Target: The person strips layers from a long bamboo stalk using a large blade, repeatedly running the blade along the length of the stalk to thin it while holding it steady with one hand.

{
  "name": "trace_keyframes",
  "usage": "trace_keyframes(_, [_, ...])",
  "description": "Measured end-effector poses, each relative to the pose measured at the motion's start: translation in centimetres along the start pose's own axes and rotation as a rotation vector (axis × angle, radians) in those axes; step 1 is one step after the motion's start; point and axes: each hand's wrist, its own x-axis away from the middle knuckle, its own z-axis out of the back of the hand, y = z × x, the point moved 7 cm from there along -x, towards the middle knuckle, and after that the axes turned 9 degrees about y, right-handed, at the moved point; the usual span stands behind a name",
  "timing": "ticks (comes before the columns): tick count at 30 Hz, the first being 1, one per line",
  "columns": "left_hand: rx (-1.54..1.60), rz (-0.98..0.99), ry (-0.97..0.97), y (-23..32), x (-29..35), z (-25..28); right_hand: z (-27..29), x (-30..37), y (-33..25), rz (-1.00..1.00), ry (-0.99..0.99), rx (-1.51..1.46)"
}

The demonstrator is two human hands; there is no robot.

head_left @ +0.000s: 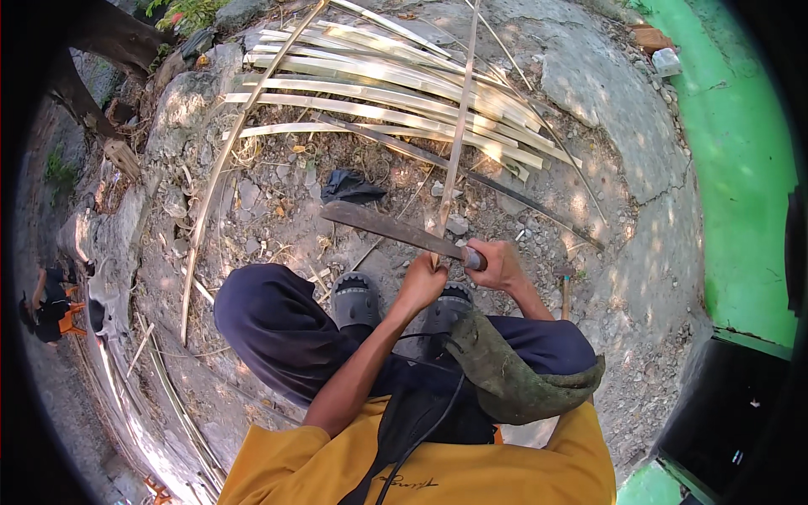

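Bamboo is what I am working: my left hand (421, 282) is closing its grip around the near end of a long bamboo strip (459, 126) that is running away from me over the stony ground (589, 93). My right hand (502, 265) is gripping the handle of a machete (391, 227), its dark blade lying across the strip just beyond my fingers. More split bamboo slats (379, 93) are lying fanned out farther ahead. My grey sandals (355, 299) are resting below the blade.

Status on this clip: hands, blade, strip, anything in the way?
Right hand grip shut on long dark machete. Left hand grip shut on thin pale bamboo strip, blade against it. Split bamboo slats piled beyond; black rag on the ground nearby.
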Motion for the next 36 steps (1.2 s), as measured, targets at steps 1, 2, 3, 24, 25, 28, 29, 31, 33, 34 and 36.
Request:
trace_keyframes(1, [-0.016,0.026,-0.057,-0.2,0.1,-0.3,-0.5,0.0,0.2,0.0,-0.042,0.008])
trace_keyframes(2, [-0.033,0.054,-0.11,-0.4,0.2,-0.4,-1.0,-0.2,0.0,0.004,-0.085,0.013])
trace_keyframes(3, [-0.033,0.055,-0.108,-0.8,0.3,-0.4,-1.1,-0.4,-0.2,0.005,-0.087,0.011])
trace_keyframes(24, [-0.036,0.025,0.065,-1.0,0.0,0.8,-2.6,-0.9,0.2,0.012,0.046,0.063])
trace_keyframes(25, [-0.004,0.059,0.035,-1.1,0.0,0.7,-2.5,-0.8,-0.1,0.04,0.066,0.08])
trace_keyframes(28, [0.004,0.098,-0.004,-1.1,0.2,0.5,-2.0,-0.7,-0.4,0.069,0.063,0.115])
trace_keyframes(29, [-0.02,0.107,-0.009,-1.4,0.3,0.4,-2.1,-0.7,-0.2,0.07,0.035,0.131])
trace_keyframes(31, [-0.046,0.081,0.003,-1.8,-0.2,0.4,-2.4,-1.0,0.0,0.052,0.038,0.121])
trace_keyframes(33, [-0.068,0.051,0.02,-1.5,-0.5,0.4,-2.4,-1.3,0.1,0.04,0.042,0.114])
trace_keyframes(34, [-0.029,0.067,0.014,-1.6,-0.5,0.3,-2.3,-1.2,-0.1,0.045,0.064,0.117])
trace_keyframes(36, [0.005,0.087,0.018,-1.6,-0.4,0.6,-2.4,-0.9,-0.7,0.056,0.083,0.111])
